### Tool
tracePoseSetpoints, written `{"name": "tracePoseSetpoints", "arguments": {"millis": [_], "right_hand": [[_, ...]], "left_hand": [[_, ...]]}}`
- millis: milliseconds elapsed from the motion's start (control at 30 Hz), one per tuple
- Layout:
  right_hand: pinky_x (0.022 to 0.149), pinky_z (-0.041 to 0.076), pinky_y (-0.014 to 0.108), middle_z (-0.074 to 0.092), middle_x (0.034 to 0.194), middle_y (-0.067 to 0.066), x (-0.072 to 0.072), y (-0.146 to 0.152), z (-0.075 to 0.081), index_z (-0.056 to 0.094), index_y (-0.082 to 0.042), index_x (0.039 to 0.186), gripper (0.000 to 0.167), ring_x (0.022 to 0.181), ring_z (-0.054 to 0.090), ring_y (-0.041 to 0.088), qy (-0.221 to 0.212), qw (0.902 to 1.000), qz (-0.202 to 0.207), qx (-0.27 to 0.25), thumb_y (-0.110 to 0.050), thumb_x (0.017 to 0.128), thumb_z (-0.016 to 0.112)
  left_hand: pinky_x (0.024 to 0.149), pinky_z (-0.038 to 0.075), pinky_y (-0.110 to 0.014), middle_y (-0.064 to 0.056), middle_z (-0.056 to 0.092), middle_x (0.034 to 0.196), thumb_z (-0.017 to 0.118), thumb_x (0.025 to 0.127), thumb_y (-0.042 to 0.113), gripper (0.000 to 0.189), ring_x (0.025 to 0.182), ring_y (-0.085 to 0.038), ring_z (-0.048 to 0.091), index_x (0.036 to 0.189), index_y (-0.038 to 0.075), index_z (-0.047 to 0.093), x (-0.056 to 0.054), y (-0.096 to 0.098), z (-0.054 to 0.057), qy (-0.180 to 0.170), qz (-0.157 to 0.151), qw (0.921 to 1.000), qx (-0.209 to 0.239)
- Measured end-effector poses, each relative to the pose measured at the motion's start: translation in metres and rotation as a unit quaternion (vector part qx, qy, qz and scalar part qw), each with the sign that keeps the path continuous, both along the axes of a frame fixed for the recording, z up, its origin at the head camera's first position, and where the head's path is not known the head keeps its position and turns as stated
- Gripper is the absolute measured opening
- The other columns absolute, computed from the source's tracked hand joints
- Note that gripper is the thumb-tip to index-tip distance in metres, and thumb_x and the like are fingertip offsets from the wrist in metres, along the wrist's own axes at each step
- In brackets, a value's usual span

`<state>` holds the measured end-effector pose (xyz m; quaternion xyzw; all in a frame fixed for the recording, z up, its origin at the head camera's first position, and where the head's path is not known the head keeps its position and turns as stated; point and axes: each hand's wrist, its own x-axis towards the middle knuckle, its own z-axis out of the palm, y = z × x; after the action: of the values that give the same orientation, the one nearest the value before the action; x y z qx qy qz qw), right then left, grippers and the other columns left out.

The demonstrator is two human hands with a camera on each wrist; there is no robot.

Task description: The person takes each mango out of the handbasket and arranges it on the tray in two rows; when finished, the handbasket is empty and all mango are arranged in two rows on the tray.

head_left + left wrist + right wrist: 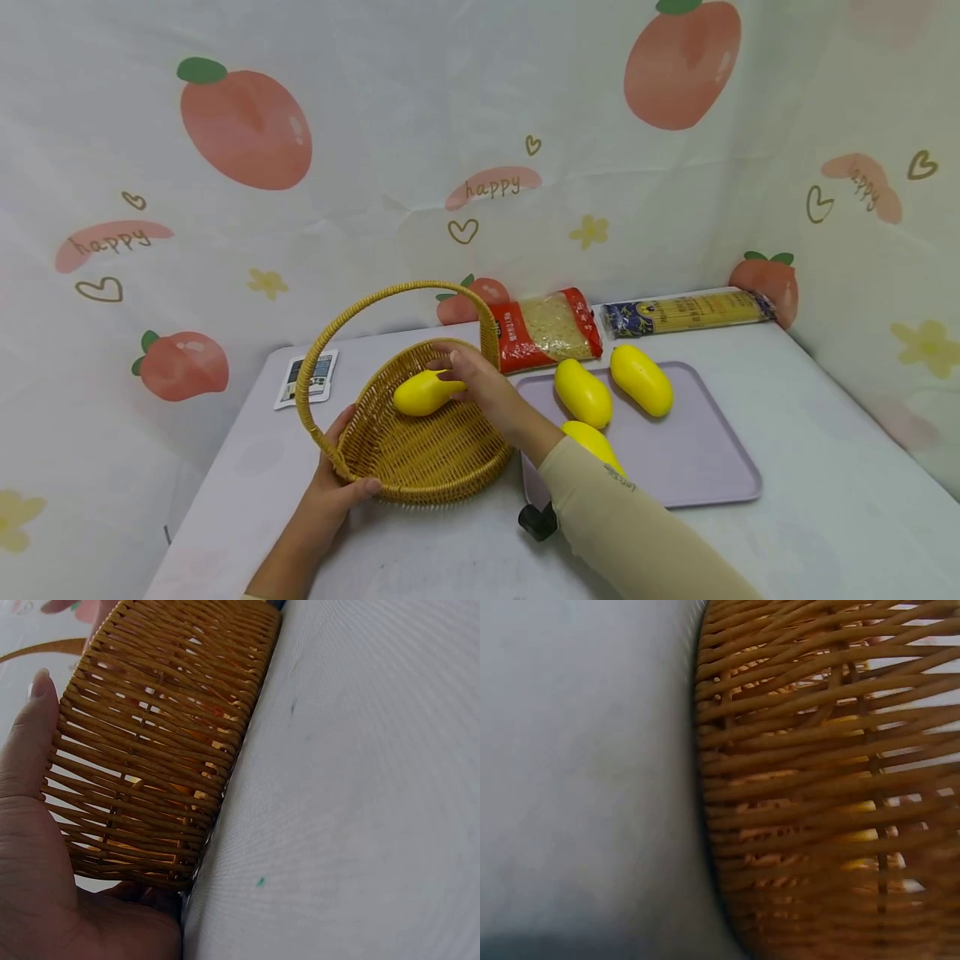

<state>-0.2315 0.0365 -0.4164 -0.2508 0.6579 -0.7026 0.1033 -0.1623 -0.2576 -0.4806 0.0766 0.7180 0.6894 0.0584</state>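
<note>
A brown wicker basket (435,454) with a tall arched handle stands on the table. One yellow mango (418,395) lies inside it, toward the back. My left hand (334,482) grips the basket's left side, its thumb over the front rim. In the left wrist view, that hand (34,847) holds the woven wall (157,742). My right hand (483,385) reaches over the right rim, fingers loosely spread at the mango's right end; firm contact is hard to judge. The right wrist view shows only wicker wall (825,772) and tabletop.
Right of the basket is a lilac tray (697,467) with three mangoes (583,394), one partly behind my right sleeve. Behind lie a red-edged food packet (551,329) and a noodle packet (690,313). A small white packet (307,377) lies left; a black object (537,522) sits by the right forearm.
</note>
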Motion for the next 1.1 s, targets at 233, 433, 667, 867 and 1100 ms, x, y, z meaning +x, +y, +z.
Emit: {"name": "tracePoseSetpoints", "arguments": {"millis": [233,433,667,867,1100], "right_hand": [[0.12,0.036,0.059,0.055,0.151,0.014,-0.009,-0.013,-0.001,0.042,-0.007,0.165,0.066,0.145,0.047,0.033,0.049,0.9974,-0.033,0.04,-0.05,0.116,0.043],[0.124,0.03,0.056,0.052,0.159,0.013,-0.012,-0.024,-0.003,0.046,-0.011,0.164,0.069,0.15,0.043,0.03,0.122,0.9778,-0.043,0.165,-0.056,0.112,0.05],[0.127,0.022,0.056,0.045,0.167,0.002,-0.012,-0.031,-0.003,0.046,-0.014,0.166,0.072,0.157,0.028,0.032,0.128,0.9539,-0.03,0.27,-0.058,0.11,0.052],[0.117,0.031,0.07,0.039,0.169,0.003,-0.013,-0.034,-0.011,0.046,-0.026,0.167,0.078,0.156,0.026,0.034,0.154,0.9105,-0.034,0.382,-0.064,0.102,0.067],[0.115,0.033,0.063,0.035,0.166,0.005,-0.01,-0.036,-0.013,0.056,-0.029,0.16,0.061,0.152,0.026,0.034,0.169,0.8825,-0.054,0.436,-0.038,0.103,0.077]], "left_hand": [[0.112,0.034,-0.015,-0.009,0.011,0.18,0.084,0.094,0.002,0.111,0.154,-0.022,0.03,0.175,0.033,0.016,0.0,0.0,0.001,0.003,0.0,1.0,-0.001],[0.111,0.034,-0.015,-0.009,0.012,0.179,0.084,0.095,0.005,0.11,0.152,-0.021,0.032,0.175,0.032,0.015,0.0,-0.001,0.002,0.006,0.0,1.0,-0.007],[0.111,0.035,-0.016,-0.011,0.013,0.179,0.084,0.095,0.004,0.11,0.151,-0.02,0.035,0.175,0.032,0.016,0.001,-0.001,0.0,0.011,0.001,0.9999,0.0],[0.112,0.038,-0.018,-0.012,0.013,0.178,0.082,0.096,0.002,0.108,0.15,-0.02,0.039,0.175,0.032,0.015,0.001,-0.001,-0.002,0.011,-0.01,0.9998,0.009],[0.112,0.038,-0.018,-0.011,0.013,0.179,0.083,0.094,0.001,0.109,0.15,-0.02,0.038,0.175,0.032,0.016,0.0,-0.001,-0.003,0.008,-0.006,0.9998,0.014]]}}
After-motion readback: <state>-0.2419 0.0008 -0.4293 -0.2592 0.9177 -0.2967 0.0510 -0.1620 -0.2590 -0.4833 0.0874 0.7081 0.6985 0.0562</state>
